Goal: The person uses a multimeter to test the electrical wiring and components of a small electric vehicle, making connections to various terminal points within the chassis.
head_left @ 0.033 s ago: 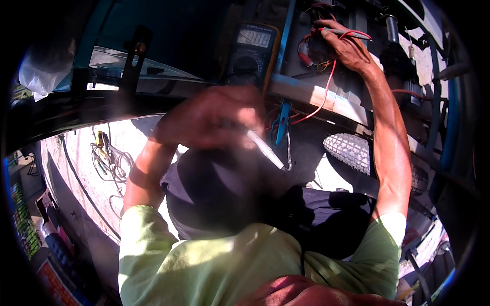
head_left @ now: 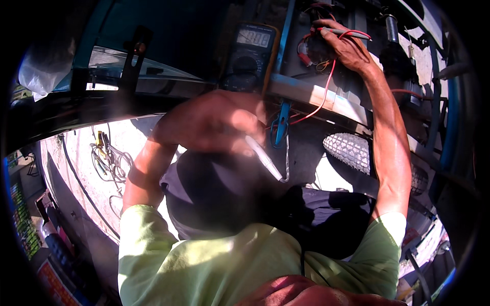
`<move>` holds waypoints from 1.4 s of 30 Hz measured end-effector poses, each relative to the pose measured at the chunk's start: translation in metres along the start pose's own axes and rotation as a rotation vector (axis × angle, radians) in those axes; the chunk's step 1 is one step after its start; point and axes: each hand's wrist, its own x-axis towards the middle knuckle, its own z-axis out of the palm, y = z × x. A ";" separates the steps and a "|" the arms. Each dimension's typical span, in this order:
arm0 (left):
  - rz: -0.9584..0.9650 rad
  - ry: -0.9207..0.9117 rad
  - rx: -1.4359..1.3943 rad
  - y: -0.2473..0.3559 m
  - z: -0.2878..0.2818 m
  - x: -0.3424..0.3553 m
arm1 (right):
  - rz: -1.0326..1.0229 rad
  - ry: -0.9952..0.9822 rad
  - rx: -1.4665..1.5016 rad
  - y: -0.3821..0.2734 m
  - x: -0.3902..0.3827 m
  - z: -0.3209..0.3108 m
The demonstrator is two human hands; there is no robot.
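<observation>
A multimeter (head_left: 246,64) with a lit display leans against the blue frame, just beyond my left hand (head_left: 219,122). That hand is closed around a pale test probe (head_left: 264,159), whose lead end points down and right; its tip is hidden by the fingers. Farther right, my right hand (head_left: 344,48) pinches a red-and-grey test probe (head_left: 352,34) at a cluster of wires (head_left: 308,48). From there a red lead (head_left: 329,89) runs down past the frame rail. Whether the probe's tip touches a wire is too small to tell.
A knobbly tyre (head_left: 348,151) lies below the rail (head_left: 326,97). Beside the left hand hangs a blue metal piece (head_left: 280,127). Coiled cables (head_left: 109,160) rest on the pale ground at left. A clear plastic bag (head_left: 46,71) is at far left, a shock absorber (head_left: 391,28) at upper right.
My left hand and the pale probe have shifted slightly toward me, uncovering more of the multimeter's lower part. The right hand has stayed in place.
</observation>
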 end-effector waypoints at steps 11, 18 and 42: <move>-0.602 -0.775 0.197 -0.011 0.030 0.043 | -0.126 0.020 -0.131 0.004 -0.001 -0.001; -0.478 -1.010 -0.252 -0.052 0.065 0.036 | -0.045 0.017 0.048 -0.007 0.000 -0.001; 0.379 -0.460 0.050 0.042 0.055 0.084 | 0.052 0.000 0.097 0.001 0.004 0.000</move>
